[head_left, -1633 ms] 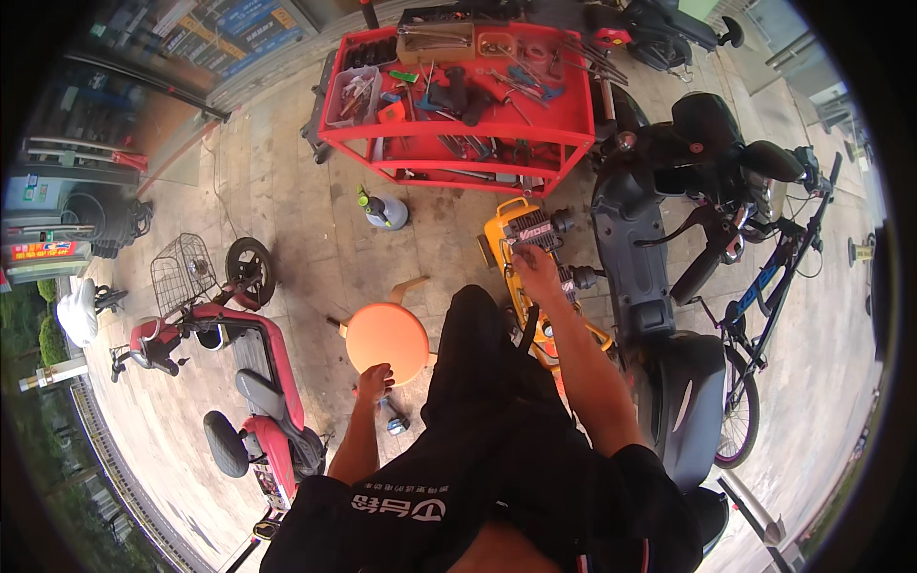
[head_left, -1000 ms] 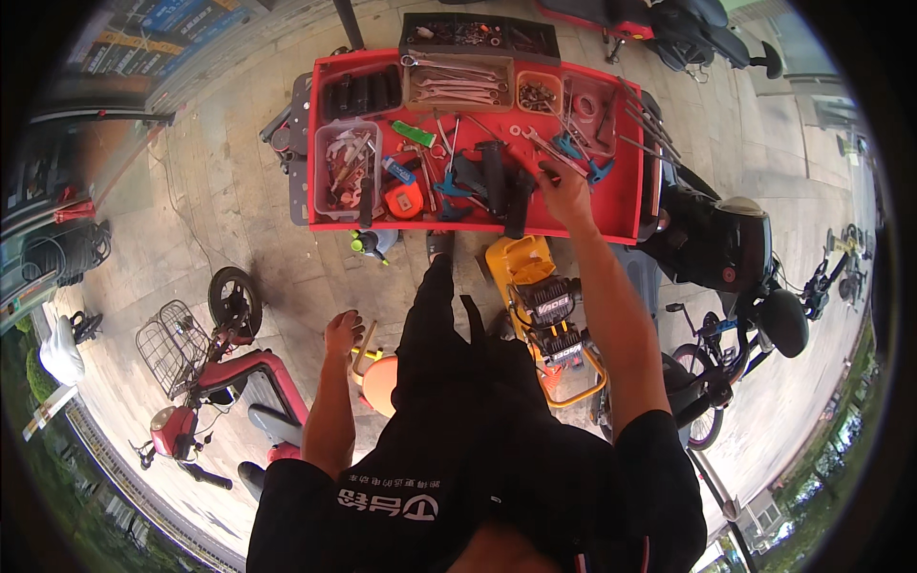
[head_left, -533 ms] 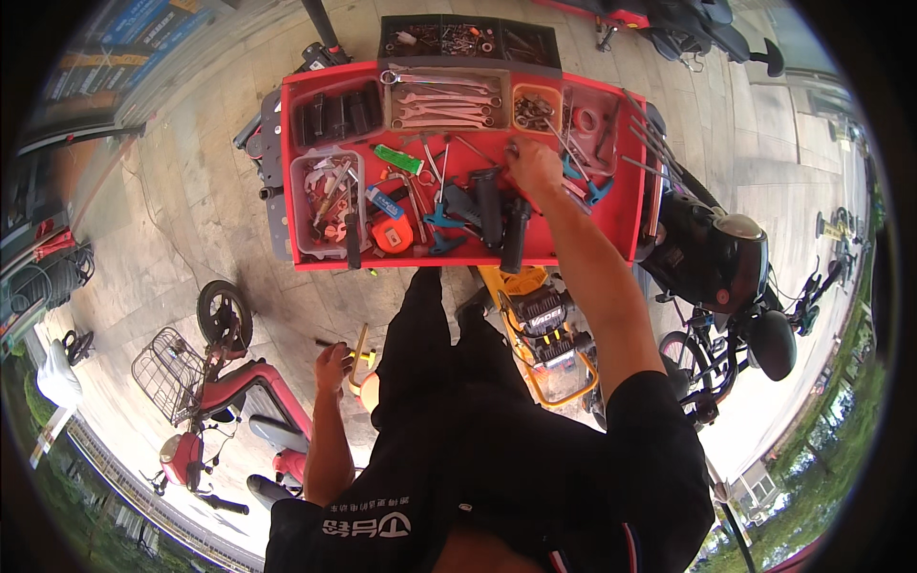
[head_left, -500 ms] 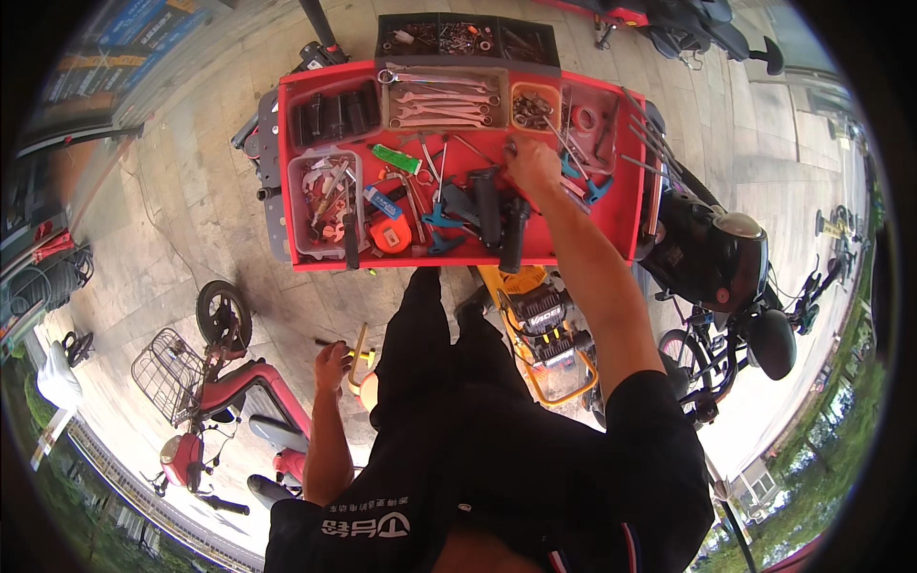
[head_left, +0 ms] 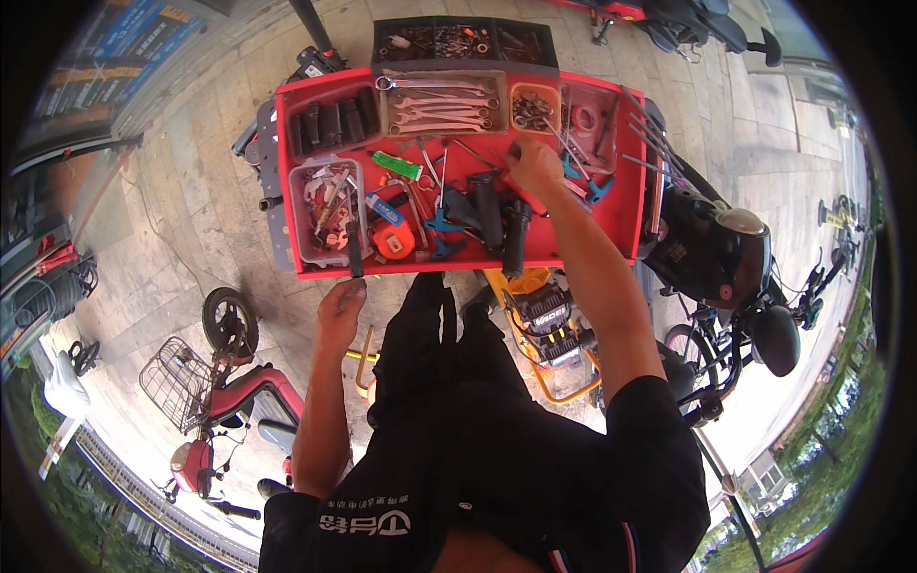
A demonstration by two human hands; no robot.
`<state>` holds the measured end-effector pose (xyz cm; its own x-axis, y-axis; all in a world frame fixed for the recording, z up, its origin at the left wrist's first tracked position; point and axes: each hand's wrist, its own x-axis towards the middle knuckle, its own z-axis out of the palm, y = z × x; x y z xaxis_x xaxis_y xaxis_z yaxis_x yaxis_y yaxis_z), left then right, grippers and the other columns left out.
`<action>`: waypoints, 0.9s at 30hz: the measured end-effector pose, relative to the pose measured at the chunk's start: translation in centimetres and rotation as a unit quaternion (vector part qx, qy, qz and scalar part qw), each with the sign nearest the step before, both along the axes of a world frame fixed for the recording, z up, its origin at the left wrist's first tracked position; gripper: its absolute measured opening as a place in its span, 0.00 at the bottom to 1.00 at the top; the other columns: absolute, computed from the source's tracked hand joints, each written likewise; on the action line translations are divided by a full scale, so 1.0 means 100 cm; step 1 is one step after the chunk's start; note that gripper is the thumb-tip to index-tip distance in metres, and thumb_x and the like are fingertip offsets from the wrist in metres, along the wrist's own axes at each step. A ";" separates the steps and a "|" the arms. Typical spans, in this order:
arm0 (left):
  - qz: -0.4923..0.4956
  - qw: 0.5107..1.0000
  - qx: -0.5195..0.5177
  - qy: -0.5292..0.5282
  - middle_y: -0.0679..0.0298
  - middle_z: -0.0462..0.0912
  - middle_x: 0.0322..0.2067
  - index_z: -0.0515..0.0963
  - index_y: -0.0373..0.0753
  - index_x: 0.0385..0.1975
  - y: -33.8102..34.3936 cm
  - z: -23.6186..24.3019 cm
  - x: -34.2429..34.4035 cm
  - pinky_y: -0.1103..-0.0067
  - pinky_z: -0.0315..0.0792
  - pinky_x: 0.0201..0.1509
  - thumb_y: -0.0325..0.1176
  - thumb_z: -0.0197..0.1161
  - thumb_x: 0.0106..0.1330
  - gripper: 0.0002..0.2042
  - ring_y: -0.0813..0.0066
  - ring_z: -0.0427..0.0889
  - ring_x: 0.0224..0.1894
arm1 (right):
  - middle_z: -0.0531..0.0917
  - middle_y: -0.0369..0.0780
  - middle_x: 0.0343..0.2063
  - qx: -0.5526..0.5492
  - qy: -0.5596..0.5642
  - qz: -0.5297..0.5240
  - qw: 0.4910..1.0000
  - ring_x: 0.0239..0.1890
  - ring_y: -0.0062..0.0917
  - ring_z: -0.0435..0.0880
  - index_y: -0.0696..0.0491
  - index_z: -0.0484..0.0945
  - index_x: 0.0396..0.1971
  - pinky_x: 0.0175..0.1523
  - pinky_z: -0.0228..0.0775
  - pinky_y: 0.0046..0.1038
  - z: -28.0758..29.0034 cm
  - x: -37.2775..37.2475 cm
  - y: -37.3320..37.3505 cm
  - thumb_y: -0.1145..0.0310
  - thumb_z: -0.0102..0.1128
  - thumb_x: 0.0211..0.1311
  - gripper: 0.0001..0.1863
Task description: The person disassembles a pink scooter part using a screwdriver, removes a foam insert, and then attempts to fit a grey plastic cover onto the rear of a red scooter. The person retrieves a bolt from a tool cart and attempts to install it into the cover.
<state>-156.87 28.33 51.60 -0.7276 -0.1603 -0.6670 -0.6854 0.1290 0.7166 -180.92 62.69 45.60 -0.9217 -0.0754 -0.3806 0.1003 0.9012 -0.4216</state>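
Note:
My right hand (head_left: 535, 164) reaches into a red tool tray (head_left: 597, 239), fingers bent inward beside a small tub of metal bits (head_left: 534, 107). Whatever its fingers grip, if anything, is hidden. Below the tray's front edge, my left hand (head_left: 340, 310) is closed, its contents hidden too. A dark handle (head_left: 354, 250) over the front edge lies just above that hand. Between the hands are an orange tape measure (head_left: 393, 240), a blue T-handle tool (head_left: 441, 223), black power-tool-like bodies (head_left: 487, 212) and a green packet (head_left: 397, 164).
Wrenches (head_left: 444, 103) fill a tray at the back, beside black sockets (head_left: 332, 119). A clear bin (head_left: 327, 205) of mixed tools stands at left. Scooters flank me: a red one (head_left: 253, 392) at left, a black one (head_left: 712, 253) at right. A yellow-framed machine (head_left: 544, 320) stands below the tray.
My left hand has risen toward the tray's front edge; the thin dark piece seen at its fingers before no longer shows. My right hand has stayed at nearly the same spot.

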 end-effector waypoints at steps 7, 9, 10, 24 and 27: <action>-0.041 0.989 0.140 0.015 0.61 0.82 0.41 0.76 0.32 0.47 0.034 0.035 -0.045 0.78 0.73 0.49 0.31 0.58 0.67 0.13 0.76 0.80 0.42 | 0.81 0.44 0.26 -0.206 0.131 -0.062 0.968 0.30 0.40 0.81 0.57 0.77 0.28 0.36 0.73 0.36 0.058 0.034 -0.016 0.72 0.64 0.52 0.07; -0.018 0.977 0.211 0.022 0.61 0.82 0.41 0.76 0.32 0.47 0.043 0.045 -0.053 0.78 0.73 0.48 0.32 0.58 0.67 0.13 0.75 0.81 0.42 | 0.79 0.43 0.27 -0.243 0.162 -0.036 0.956 0.27 0.35 0.79 0.58 0.75 0.29 0.33 0.71 0.32 0.080 0.055 -0.031 0.77 0.64 0.51 0.07; 0.003 0.969 0.244 0.026 0.61 0.82 0.40 0.76 0.33 0.47 0.048 0.048 -0.057 0.78 0.74 0.47 0.33 0.57 0.68 0.13 0.74 0.81 0.42 | 0.77 0.42 0.28 -0.265 0.168 -0.015 0.949 0.25 0.30 0.78 0.59 0.73 0.30 0.31 0.69 0.29 0.089 0.067 -0.041 0.79 0.64 0.51 0.08; 0.192 0.865 0.462 -0.028 0.63 0.82 0.38 0.77 0.37 0.43 0.081 0.036 -0.072 0.71 0.76 0.48 0.34 0.59 0.67 0.10 0.72 0.81 0.41 | 0.80 0.42 0.34 -0.339 0.190 0.102 0.916 0.36 0.39 0.79 0.56 0.75 0.30 0.40 0.73 0.34 0.107 0.114 -0.100 0.80 0.67 0.43 0.12; 0.210 0.845 0.491 -0.030 0.64 0.81 0.37 0.77 0.38 0.39 0.081 0.032 -0.071 0.70 0.76 0.48 0.33 0.59 0.67 0.06 0.72 0.81 0.42 | 0.80 0.41 0.33 -0.350 0.189 0.099 0.912 0.36 0.38 0.79 0.56 0.76 0.30 0.40 0.72 0.34 0.105 0.118 -0.103 0.78 0.67 0.44 0.11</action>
<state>-164.01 36.43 54.76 -0.7037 0.2563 -0.6627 -0.5625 -0.7707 0.2993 -169.11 52.44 56.12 -0.9187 -0.3579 0.1671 -0.3075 0.3827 -0.8712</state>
